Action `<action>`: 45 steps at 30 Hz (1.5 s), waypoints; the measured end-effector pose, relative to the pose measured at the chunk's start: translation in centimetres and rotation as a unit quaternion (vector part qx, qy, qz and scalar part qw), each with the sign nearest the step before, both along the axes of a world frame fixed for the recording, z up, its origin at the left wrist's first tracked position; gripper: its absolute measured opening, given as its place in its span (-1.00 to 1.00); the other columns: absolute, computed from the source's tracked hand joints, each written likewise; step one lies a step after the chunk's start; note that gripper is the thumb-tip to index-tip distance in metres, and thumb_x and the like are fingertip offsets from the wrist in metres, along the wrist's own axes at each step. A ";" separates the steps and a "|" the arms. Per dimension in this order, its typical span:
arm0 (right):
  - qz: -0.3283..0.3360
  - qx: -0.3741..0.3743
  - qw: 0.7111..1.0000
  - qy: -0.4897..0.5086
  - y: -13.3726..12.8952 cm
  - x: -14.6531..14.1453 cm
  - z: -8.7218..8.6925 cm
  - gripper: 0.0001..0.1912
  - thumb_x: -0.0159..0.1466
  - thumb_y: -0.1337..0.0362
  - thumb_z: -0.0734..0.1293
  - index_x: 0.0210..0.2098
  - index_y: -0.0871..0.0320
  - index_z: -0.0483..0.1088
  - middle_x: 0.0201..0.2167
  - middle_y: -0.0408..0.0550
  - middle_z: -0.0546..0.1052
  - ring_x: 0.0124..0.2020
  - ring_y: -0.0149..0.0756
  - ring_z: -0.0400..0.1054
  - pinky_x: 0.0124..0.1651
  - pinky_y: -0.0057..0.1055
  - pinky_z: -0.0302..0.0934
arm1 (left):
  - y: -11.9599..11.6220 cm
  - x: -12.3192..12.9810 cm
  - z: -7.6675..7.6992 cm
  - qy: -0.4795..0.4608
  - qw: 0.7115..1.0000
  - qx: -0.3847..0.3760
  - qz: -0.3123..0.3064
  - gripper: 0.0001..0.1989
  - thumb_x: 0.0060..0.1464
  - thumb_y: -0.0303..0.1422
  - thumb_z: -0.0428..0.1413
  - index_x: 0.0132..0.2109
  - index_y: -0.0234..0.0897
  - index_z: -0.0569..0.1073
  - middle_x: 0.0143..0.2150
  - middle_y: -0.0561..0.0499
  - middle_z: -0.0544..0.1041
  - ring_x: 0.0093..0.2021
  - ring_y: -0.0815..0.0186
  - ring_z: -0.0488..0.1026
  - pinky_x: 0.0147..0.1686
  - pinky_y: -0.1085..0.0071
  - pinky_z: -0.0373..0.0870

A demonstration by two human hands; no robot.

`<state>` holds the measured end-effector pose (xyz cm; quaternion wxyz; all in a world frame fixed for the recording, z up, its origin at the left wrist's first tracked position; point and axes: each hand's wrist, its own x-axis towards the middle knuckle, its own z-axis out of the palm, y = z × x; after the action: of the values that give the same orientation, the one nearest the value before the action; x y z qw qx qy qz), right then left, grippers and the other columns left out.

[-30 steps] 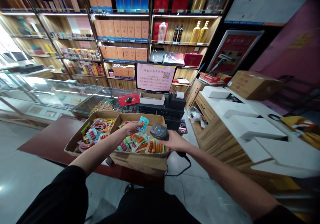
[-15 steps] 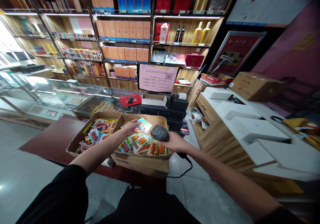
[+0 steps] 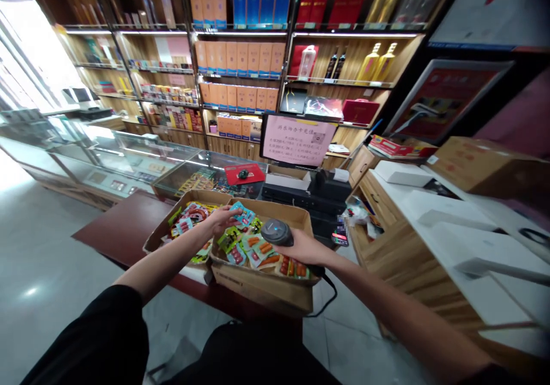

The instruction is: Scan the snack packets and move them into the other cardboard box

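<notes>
My left hand pinches a small blue snack packet above the back left part of the right cardboard box. Wrapped in my right hand is a black barcode scanner, its head over the same box and turned toward the packet. Sausage snack packs lie in that box below both hands. The left cardboard box stands against it and holds more colourful packs.
Both boxes stand on a dark red table. Behind are a glass display case, a monitor with a pink sign and a red mat. A white counter with flat boxes runs along the right.
The view has turned left, so the scene sits further right. The packet in my left hand is tilted differently, showing a bluer side. My right hand still holds the scanner.
</notes>
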<state>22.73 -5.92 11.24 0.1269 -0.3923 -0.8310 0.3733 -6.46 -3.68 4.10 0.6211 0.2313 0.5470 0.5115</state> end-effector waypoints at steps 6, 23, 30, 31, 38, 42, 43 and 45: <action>0.096 0.005 0.995 -0.036 1.7 -5.7 -0.3 -0.42 0.11 0.04 0.46 0.04 0.21 0.46 -0.07 0.06 0.61 -0.08 -0.02 0.49 0.02 -0.17 0.34 | -4.1 -9.8 0.8 0.027 0.995 0.001 0.096 -0.66 -0.15 -0.38 0.43 -0.30 -0.35 0.44 -0.42 0.00 0.57 -0.52 0.42 0.51 -0.37 0.45 0.58; 0.003 0.005 1.000 -0.023 3.4 -8.5 0.9 -0.49 0.07 0.00 0.47 -0.09 0.21 0.55 -0.16 0.02 0.64 -0.14 -0.01 0.52 -0.04 -0.20 0.38 | -1.7 -13.3 -0.3 0.076 0.996 0.026 -0.023 -0.60 -0.23 -0.27 0.45 -0.28 -0.36 0.51 -0.34 -0.06 0.57 -0.40 0.35 0.53 -0.35 0.42 0.53; -0.115 -0.030 0.993 -0.018 1.2 -2.3 0.5 -0.45 0.08 0.03 0.47 -0.02 0.23 0.53 -0.13 0.03 0.64 -0.10 -0.04 0.51 0.01 -0.25 0.36 | 2.8 -1.9 -2.8 0.251 0.882 0.169 -0.363 -0.56 -0.29 -0.24 0.44 -0.22 -0.31 0.55 -0.34 -0.01 0.59 -0.33 0.30 0.52 -0.30 0.43 0.43; -0.130 -0.027 0.991 -0.018 0.8 -1.4 0.3 -0.45 0.07 0.04 0.48 -0.02 0.23 0.53 -0.12 0.03 0.64 -0.08 -0.03 0.51 0.03 -0.24 0.35 | 3.1 -0.5 -3.2 0.293 0.840 0.201 -0.410 -0.56 -0.28 -0.25 0.43 -0.20 -0.31 0.56 -0.33 0.00 0.59 -0.32 0.29 0.52 -0.29 0.44 0.42; -0.237 -0.072 0.968 -0.041 -2.0 3.0 -0.5 -0.47 0.07 -0.04 0.48 -0.09 0.20 0.53 -0.40 -0.04 0.63 -0.39 -0.18 0.52 -0.29 -0.34 0.40 | 3.9 6.6 -4.2 0.509 0.532 0.360 -0.572 -0.24 -0.31 -0.16 0.42 0.12 -0.24 0.51 0.09 -0.23 0.47 0.04 -0.02 0.44 0.05 0.23 0.33; -0.259 -0.151 0.953 -0.043 -2.5 4.4 -0.4 -0.45 0.10 -0.06 0.47 -0.08 0.21 0.48 -0.67 -0.19 0.48 -0.68 -0.37 0.33 -0.60 -0.50 0.22 | 3.9 8.0 -4.3 0.565 0.428 0.381 -0.594 -0.12 -0.35 -0.12 0.43 0.18 -0.31 0.46 0.10 -0.33 0.43 0.09 -0.13 0.37 0.09 0.11 0.29; -0.261 -0.153 0.952 -0.041 -2.5 4.7 -0.5 -0.46 0.09 -0.05 0.48 -0.09 0.21 0.48 -0.70 -0.21 0.45 -0.70 -0.39 0.31 -0.62 -0.52 0.19 | 4.0 8.0 -4.3 0.562 0.430 0.381 -0.595 -0.16 -0.33 -0.13 0.42 0.16 -0.31 0.47 0.09 -0.33 0.44 0.07 -0.12 0.38 0.08 0.12 0.30; -0.258 -0.152 0.953 -0.035 -2.3 5.4 -0.7 -0.48 0.09 -0.04 0.49 -0.11 0.21 0.46 -0.72 -0.24 0.41 -0.70 -0.39 0.30 -0.64 -0.53 0.16 | 4.3 7.8 -4.2 0.539 0.467 0.376 -0.592 -0.29 -0.27 -0.19 0.39 0.10 -0.29 0.51 0.06 -0.28 0.48 0.02 -0.04 0.43 0.05 0.20 0.33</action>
<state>28.11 -8.19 10.51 0.1285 -0.6210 -0.6390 0.4354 1.35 0.62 -0.07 0.2109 0.9408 0.2610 -0.0481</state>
